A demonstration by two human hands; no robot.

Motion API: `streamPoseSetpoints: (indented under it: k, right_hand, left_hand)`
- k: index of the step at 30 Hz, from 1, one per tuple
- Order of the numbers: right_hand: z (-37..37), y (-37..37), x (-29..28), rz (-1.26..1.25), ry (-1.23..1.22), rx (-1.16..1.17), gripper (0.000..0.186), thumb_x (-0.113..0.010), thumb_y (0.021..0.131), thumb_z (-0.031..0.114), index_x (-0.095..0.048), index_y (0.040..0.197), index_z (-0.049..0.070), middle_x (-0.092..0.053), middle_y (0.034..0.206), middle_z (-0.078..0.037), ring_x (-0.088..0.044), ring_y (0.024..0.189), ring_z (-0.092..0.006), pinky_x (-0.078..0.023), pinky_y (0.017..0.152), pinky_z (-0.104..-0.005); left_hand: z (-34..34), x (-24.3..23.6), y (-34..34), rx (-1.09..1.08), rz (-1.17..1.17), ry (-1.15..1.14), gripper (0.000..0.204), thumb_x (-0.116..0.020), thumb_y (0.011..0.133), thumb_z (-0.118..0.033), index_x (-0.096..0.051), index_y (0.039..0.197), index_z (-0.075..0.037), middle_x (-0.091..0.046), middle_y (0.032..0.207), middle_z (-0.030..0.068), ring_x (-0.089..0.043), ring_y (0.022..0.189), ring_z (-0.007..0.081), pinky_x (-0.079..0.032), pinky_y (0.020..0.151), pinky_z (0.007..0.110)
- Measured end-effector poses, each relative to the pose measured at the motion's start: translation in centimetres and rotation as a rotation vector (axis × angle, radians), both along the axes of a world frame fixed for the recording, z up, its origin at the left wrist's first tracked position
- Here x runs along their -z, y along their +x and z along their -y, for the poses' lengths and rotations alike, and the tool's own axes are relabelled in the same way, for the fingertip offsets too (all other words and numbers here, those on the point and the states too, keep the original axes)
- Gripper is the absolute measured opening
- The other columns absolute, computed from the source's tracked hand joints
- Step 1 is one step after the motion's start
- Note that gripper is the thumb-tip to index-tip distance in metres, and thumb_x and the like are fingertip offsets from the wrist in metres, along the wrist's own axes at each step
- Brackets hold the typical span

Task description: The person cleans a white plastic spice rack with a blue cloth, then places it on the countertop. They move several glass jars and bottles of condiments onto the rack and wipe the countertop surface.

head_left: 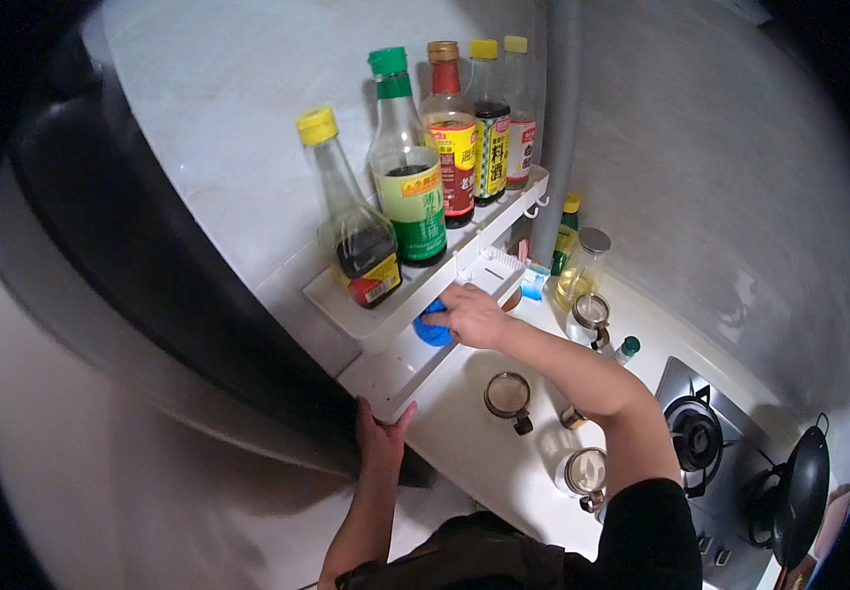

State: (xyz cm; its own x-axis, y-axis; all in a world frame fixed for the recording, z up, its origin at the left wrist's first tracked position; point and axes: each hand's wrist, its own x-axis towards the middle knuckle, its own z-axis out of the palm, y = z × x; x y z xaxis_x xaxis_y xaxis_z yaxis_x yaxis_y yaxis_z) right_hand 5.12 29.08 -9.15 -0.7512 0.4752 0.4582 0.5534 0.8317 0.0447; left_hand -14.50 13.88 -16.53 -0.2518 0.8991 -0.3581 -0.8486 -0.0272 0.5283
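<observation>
My right hand is closed on a blue cloth, pressing it into the lower tier of a white wall shelf, under the upper tier. My left hand grips the near end of the lower tier from below. Several sauce bottles stand upright on the upper tier: a yellow-capped one nearest, then a green-capped one, a brown-capped one and others behind.
On the white counter are glass jars, an oil bottle and small containers. A gas hob and black wok are at the right. A grey pipe runs up the corner; a dark curved panel is at left.
</observation>
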Motion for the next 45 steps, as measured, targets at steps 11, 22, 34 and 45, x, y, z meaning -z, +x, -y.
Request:
streamPoseSetpoints:
  k: [11,22,34,45]
  right_hand:
    - [-8.9,4.9,1.3,0.395,-0.092,0.800,0.025,-0.052,0.079,0.017,-0.067,0.100,0.017,-0.059,0.106,-0.005,-0.055,0.103,-0.0248,-0.043,0.079,-0.0439]
    - [-13.2,3.1,-1.8,0.278,-0.735,0.982,0.041,-0.058,0.073,0.032,-0.063,0.110,0.016,-0.061,0.112,-0.004,-0.060,0.097,-0.0258,-0.047,0.076,-0.0441]
    - [-16.7,9.7,2.8,0.104,-0.833,0.818,0.049,-0.059,0.062,0.030,-0.063,0.103,0.004,-0.059,0.113,-0.015,-0.059,0.101,-0.0261,-0.047,0.082,-0.0340]
    - [-12.9,6.2,2.0,0.072,-0.528,0.915,0.052,-0.053,0.075,0.043,-0.056,0.116,0.011,-0.054,0.122,-0.013,-0.052,0.113,-0.0270,-0.039,0.096,-0.0376]
  left_hand:
    - [0.4,-0.1,0.5,-0.004,-0.063,-0.022,0.051,-0.049,0.089,-0.040,-0.037,0.131,-0.013,-0.040,0.133,0.0088,-0.041,0.119,0.0316,-0.044,0.091,0.054]
    - [0.1,0.7,-0.2,0.044,-0.110,0.038,0.057,-0.046,0.089,-0.047,-0.033,0.133,-0.013,-0.036,0.134,0.0088,-0.039,0.120,0.0307,-0.046,0.087,0.052]
    - [0.4,-0.6,0.8,0.039,-0.021,0.031,0.053,-0.043,0.091,-0.042,-0.033,0.133,-0.011,-0.037,0.134,0.0098,-0.037,0.123,0.0322,-0.037,0.096,0.057]
    - [-0.1,-0.3,1.0,0.071,0.068,0.026,0.051,-0.042,0.092,-0.040,-0.033,0.132,-0.010,-0.037,0.134,0.0106,-0.038,0.121,0.0333,-0.041,0.094,0.056]
